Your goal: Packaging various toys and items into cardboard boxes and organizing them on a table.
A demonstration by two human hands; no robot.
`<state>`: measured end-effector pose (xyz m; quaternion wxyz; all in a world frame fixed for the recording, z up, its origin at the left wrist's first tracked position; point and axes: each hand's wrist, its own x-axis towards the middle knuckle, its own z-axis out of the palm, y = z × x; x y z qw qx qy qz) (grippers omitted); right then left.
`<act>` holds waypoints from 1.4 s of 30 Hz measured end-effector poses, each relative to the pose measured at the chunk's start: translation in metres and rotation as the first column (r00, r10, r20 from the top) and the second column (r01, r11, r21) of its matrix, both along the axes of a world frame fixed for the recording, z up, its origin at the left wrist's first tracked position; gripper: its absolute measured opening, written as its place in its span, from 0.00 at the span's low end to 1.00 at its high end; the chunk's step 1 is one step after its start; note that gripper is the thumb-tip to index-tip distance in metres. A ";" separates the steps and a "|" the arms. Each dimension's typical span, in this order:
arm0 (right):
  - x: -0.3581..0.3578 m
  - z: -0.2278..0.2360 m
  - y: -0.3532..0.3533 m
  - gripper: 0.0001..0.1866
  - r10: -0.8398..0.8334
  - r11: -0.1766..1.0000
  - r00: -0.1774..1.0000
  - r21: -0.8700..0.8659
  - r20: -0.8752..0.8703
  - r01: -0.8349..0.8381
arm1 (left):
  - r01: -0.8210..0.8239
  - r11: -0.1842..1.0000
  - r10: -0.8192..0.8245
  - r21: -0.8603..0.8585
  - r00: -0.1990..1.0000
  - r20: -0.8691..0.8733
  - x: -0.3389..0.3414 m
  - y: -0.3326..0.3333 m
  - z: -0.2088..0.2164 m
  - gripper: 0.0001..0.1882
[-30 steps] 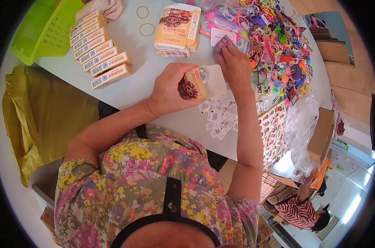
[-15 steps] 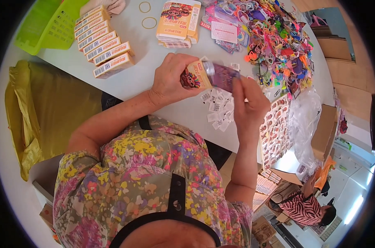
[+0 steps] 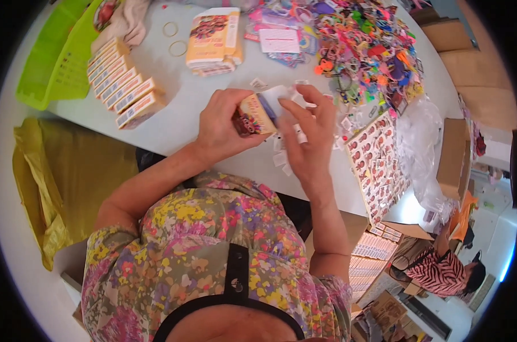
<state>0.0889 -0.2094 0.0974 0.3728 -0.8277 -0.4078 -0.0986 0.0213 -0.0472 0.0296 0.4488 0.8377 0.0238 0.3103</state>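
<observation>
My left hand [image 3: 215, 125] is wrapped round a small orange-yellow carton [image 3: 254, 115] with a printed picture on its front. A purple-blue packet [image 3: 267, 107] sits mostly inside the carton's open end, with only a strip showing. Beside that end is a pale flap [image 3: 278, 94]. My right hand [image 3: 312, 137] is close by with its fingers spread, partly blurred, a fingertip near the flap. Whether it touches the flap I cannot tell. Small white barcode tags [image 3: 280, 159] lie under and around my hands, partly hidden by them.
A row of cartons [image 3: 136, 102] and a green basket [image 3: 64, 62] stand left. Flat cartons [image 3: 213, 43], rubber bands [image 3: 177, 48] and cards [image 3: 279, 41] lie behind. To the right are a colourful trinket pile [image 3: 372, 51], sticker sheets [image 3: 375, 162] and clear plastic [image 3: 421, 142]. A person [image 3: 441, 271] is farther off.
The purple packet has gone from outside the carton to mostly inside it. My right hand has let go of it, fingers spreading. The view has shifted slightly.
</observation>
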 end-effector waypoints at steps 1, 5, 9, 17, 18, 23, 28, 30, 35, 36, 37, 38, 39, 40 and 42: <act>-0.001 -0.003 0.002 0.15 -0.020 0.998 1.000 0.055 -0.010 0.021 | 0.012 1.000 -0.012 -0.003 1.000 0.014 0.000 0.000 -0.002 0.37; 0.024 -0.032 -0.009 0.12 0.233 0.935 0.937 0.326 -0.260 -0.142 | 0.059 0.996 -0.057 -0.065 0.998 0.031 0.002 0.002 -0.011 0.37; 0.131 -0.036 -0.022 0.13 -0.352 0.922 0.923 0.113 -0.156 0.371 | 0.098 0.993 -0.098 -0.059 0.995 0.007 0.005 0.000 -0.011 0.38; 0.226 -0.043 -0.018 0.20 -0.531 0.808 0.846 -0.278 0.039 0.520 | 0.149 0.989 -0.150 -0.020 0.986 -0.075 0.003 0.001 -0.005 0.40; 0.234 -0.040 -0.026 0.20 -0.532 0.805 0.845 -0.282 0.044 0.522 | 0.155 0.988 -0.156 -0.019 0.986 -0.064 0.004 0.002 -0.005 0.40; 0.224 -0.010 -0.039 0.09 -0.358 0.930 0.920 -0.146 -0.161 0.336 | 0.173 0.985 -0.173 -0.017 0.983 -0.060 0.004 0.004 -0.002 0.40; 0.177 -0.021 -0.010 0.22 -0.347 0.670 0.914 -0.626 0.209 0.398 | 0.173 0.984 -0.175 -0.037 0.983 -0.049 0.007 0.002 -0.001 0.40; 0.190 -0.046 -0.014 0.26 -0.377 0.732 0.910 -0.547 0.173 0.407 | 0.179 0.983 -0.181 -0.032 0.983 -0.043 0.008 -0.001 0.001 0.40; 0.219 -0.042 -0.030 0.14 -0.353 0.839 0.928 -0.481 -0.122 0.256 | 0.153 0.988 -0.154 -0.023 0.986 -0.066 0.007 0.000 0.002 0.40; 0.227 -0.045 -0.040 0.13 -0.327 0.907 0.893 -0.366 -0.309 0.206 | 0.164 0.986 -0.165 -0.015 0.985 -0.055 0.007 0.000 0.001 0.40; 0.227 -0.041 -0.041 0.13 -0.323 0.907 0.895 -0.370 -0.306 0.201 | 0.169 0.986 -0.169 -0.010 0.984 -0.051 0.006 0.001 -0.001 0.39; 0.226 -0.036 -0.043 0.11 -0.327 0.934 0.829 -0.291 -0.454 0.208 | 0.164 0.986 -0.165 -0.015 0.985 -0.048 0.005 0.001 -0.002 0.39; 0.225 -0.031 -0.046 0.10 -0.311 0.950 0.744 -0.213 -0.592 0.228 | 0.160 0.987 -0.160 -0.009 0.986 -0.048 0.004 0.002 -0.002 0.39; 0.225 -0.025 -0.050 0.10 -0.228 0.972 0.730 -0.107 -0.645 0.208 | 0.160 0.987 -0.159 -0.002 0.986 -0.047 0.004 0.003 -0.002 0.39; 0.227 -0.014 -0.056 0.11 -0.181 0.963 0.676 0.012 -0.714 0.271 | 0.166 0.986 -0.166 -0.003 0.985 -0.039 0.005 0.003 0.000 0.40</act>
